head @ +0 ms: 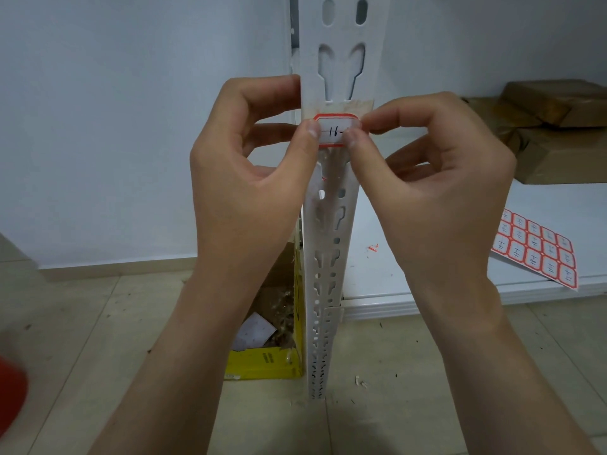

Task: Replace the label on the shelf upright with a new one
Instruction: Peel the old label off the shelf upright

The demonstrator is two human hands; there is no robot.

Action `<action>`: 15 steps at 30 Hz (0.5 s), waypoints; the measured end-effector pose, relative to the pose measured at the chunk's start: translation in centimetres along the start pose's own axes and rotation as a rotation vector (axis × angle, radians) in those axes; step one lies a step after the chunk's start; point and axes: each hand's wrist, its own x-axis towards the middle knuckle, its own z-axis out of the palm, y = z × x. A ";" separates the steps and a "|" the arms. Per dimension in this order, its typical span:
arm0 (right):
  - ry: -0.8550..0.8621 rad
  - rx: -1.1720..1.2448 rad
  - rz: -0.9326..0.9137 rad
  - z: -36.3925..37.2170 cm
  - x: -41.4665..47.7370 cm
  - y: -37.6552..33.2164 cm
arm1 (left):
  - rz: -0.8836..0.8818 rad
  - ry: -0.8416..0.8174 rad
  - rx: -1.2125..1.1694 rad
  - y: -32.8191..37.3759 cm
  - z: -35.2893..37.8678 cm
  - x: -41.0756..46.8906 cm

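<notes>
Plain pale wall (131, 126), beige tiled floor (82, 323) with scattered debris, low white shelf board (427, 290)

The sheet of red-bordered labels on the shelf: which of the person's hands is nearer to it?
Right. The right hand is at the upright, on the side facing the label sheet; the left hand is beyond the upright.

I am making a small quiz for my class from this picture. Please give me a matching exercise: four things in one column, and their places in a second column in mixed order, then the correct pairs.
Things:
1. label
2. sticker sheet
3. yellow box
4. brown parcels

Places:
A. on the floor, left of the shelf upright
B. piled at the back of the white shelf, on the right
C. held against the upright by the fingers of both hands
D. flat on the white shelf, near its front edge

Pairs: 1-C, 2-D, 3-A, 4-B
</notes>
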 end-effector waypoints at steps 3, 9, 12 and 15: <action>0.025 -0.011 0.000 0.0 -0.1 0.3 | -0.006 -0.001 -0.008 0.0 0.0 0.0; 0.037 -0.056 -0.063 -0.3 -0.2 0.7 | -0.006 -0.003 -0.002 0.0 0.0 0.0; 0.044 -0.065 -0.060 -0.2 -0.2 0.7 | 0.000 -0.006 -0.004 0.0 0.0 0.0; 0.048 -0.058 -0.050 -0.1 -0.1 0.6 | -0.001 -0.007 -0.003 0.0 0.0 0.0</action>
